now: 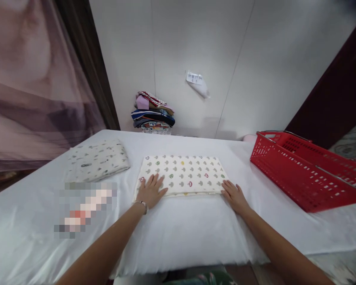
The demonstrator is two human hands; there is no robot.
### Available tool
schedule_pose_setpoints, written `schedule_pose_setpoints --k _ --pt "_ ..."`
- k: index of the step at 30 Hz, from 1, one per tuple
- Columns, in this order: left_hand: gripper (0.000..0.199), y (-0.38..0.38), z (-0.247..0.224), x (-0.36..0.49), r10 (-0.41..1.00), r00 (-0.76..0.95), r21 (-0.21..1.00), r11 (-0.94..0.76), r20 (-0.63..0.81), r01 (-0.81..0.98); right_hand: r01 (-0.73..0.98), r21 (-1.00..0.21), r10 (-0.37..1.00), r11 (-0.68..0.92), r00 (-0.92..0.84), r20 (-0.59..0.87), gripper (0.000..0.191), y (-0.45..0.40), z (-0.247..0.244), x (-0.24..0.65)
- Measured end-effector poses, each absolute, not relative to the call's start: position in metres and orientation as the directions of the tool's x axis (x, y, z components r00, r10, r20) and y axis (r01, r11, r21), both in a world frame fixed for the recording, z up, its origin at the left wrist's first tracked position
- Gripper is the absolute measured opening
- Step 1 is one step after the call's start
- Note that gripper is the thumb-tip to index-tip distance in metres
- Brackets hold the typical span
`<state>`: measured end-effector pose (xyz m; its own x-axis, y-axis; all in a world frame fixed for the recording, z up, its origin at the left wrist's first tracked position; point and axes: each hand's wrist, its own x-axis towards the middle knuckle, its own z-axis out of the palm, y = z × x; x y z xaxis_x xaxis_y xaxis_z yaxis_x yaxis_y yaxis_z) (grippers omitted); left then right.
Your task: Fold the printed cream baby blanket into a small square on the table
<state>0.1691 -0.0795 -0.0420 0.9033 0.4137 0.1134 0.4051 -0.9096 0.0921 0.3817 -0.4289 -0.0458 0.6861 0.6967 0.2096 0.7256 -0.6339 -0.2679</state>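
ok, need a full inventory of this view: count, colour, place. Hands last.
Folded mushroom-print cloth: 1, off-white, table centre
Folded cloth with small dark print: 1, off-white, table left
Perforated shopping basket: 1, red, table right
Tablecloth: 1, white, over table
Pixelated patch: 1, pink-grey, left foreground, contents hidden
Folded textile stack: 1, multicoloured, beyond far table edge; pieces uncountable
Label: 1, white, on wall
Panelled wall: 1, pale grey, behind
Curtain: 1, pinkish-purple, far left
Panel: 1, dark maroon, right
Bracelet: 1, silvery, left wrist
Left hand: 1, bare, flat on mushroom print
Right hand: 1, bare, fingertips at its near right corner
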Motion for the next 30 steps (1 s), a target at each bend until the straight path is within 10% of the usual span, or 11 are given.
schedule_pose_setpoints --k 10,22,30 --pt "0.063 -0.084 -0.034 0.169 0.432 0.899 0.107 -0.899 0.066 0.424 0.615 -0.386 0.559 -0.687 0.787 0.259 0.035 -0.403 -0.034 0.408" --pt "0.072 -0.076 -0.027 0.162 0.550 0.835 0.125 -0.827 -0.030 0.549 0.390 -0.272 0.420 -0.880 0.906 -0.058 0.052 -0.390 -0.019 0.448" --pt "0.072 -0.088 -0.018 0.154 0.610 0.792 0.164 -0.781 -0.007 0.603 0.643 -0.094 0.633 -0.760 0.765 0.117 0.056 -0.370 -0.023 0.425"
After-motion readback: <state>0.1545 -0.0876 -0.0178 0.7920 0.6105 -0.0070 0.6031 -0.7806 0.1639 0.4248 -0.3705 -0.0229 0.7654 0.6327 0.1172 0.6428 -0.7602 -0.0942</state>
